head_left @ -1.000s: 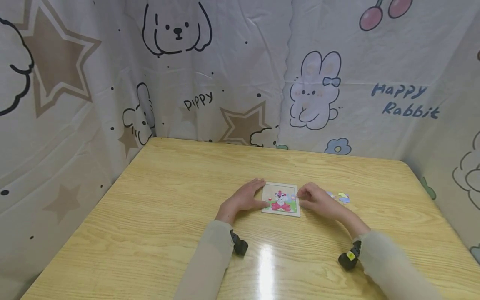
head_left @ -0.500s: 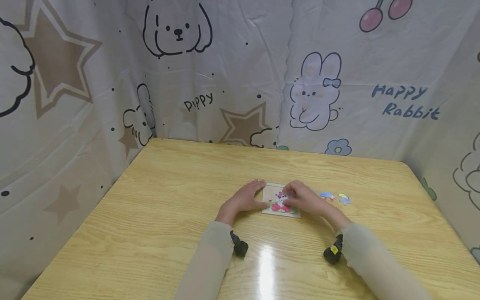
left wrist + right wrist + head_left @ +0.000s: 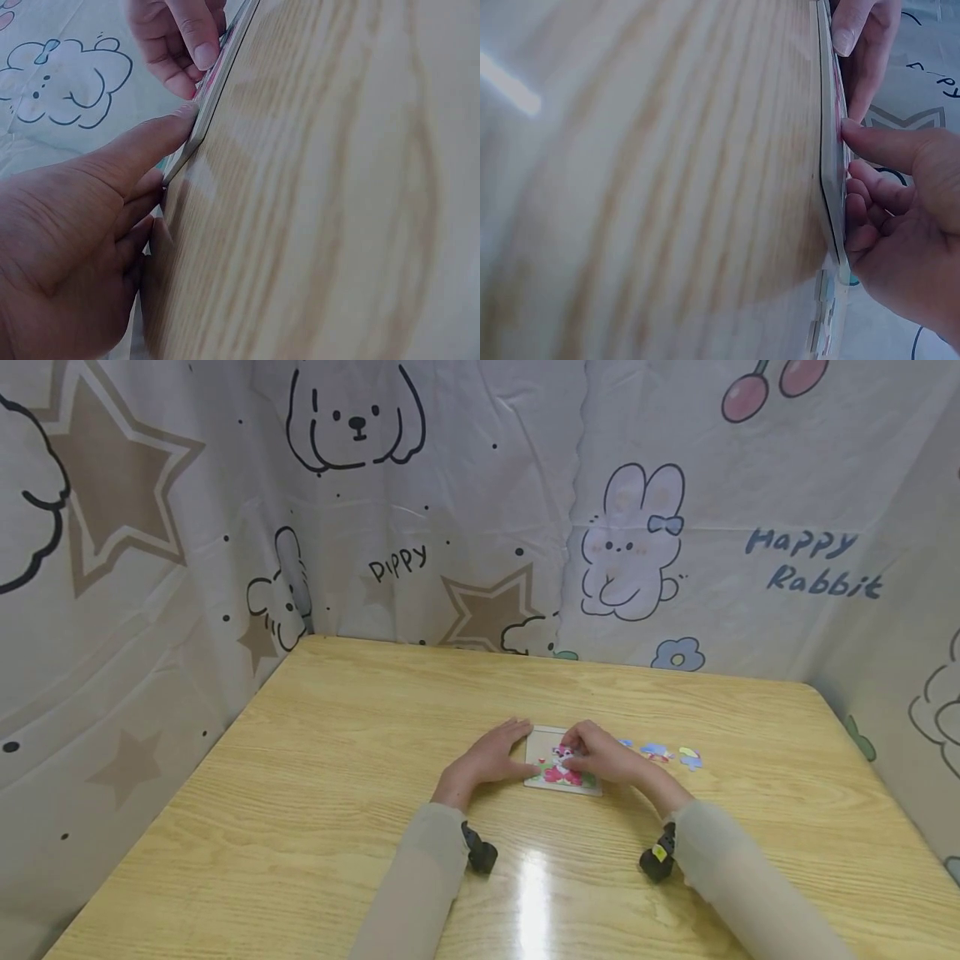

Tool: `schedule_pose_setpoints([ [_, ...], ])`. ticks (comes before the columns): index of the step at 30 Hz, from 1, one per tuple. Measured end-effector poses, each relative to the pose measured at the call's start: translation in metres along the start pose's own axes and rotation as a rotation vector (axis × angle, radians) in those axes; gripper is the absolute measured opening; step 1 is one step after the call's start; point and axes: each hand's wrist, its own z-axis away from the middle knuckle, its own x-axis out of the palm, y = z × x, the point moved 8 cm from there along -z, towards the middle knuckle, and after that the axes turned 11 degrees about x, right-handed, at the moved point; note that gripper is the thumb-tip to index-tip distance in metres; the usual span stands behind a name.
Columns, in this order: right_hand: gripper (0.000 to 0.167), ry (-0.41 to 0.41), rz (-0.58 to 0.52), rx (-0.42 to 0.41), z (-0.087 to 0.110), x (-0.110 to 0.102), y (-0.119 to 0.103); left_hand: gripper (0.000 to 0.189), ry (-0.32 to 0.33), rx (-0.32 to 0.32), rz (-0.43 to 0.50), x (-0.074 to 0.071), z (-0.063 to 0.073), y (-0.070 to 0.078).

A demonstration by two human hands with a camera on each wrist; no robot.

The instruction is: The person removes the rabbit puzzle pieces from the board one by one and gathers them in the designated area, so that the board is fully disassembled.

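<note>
A small square jigsaw board (image 3: 542,740) with a pale rim lies on the wooden table. Its lower part shows a cartoon animal in pink and white on green; the upper left is bare backing. My left hand (image 3: 491,756) grips the board's left side, thumb over the near part and fingertips at the far corner. In the left wrist view the thumb (image 3: 142,146) rests on the rim. My right hand (image 3: 606,755) reaches over the board from the right, thumb and curled fingers pinching at the picture by the animal's head. The puzzle piece there is mostly hidden by the fingers.
Several loose puzzle pieces lie right of the board, among them a blue and pink piece (image 3: 657,752) and a blue and yellow piece (image 3: 690,758). A printed curtain (image 3: 480,510) hangs behind the wooden table (image 3: 337,735) and along its sides.
My right hand has moved left from the board's right edge to over the picture, uncovering more of the loose pieces. It shifted only slightly in the last half second. My left hand has stayed put.
</note>
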Motion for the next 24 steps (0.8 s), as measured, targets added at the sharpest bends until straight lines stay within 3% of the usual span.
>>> schedule_pose_setpoints([
  [9, 0.031, 0.004, -0.040, 0.042, 0.001, 0.000, 0.001, 0.076, 0.008, -0.007, 0.019, 0.001, 0.000, -0.002],
  [24, 0.028, 0.126, 0.002, 0.013, 0.008, -0.003, -0.014, 0.076, 0.009, 0.004, 0.007, 0.001, -0.001, -0.002],
])
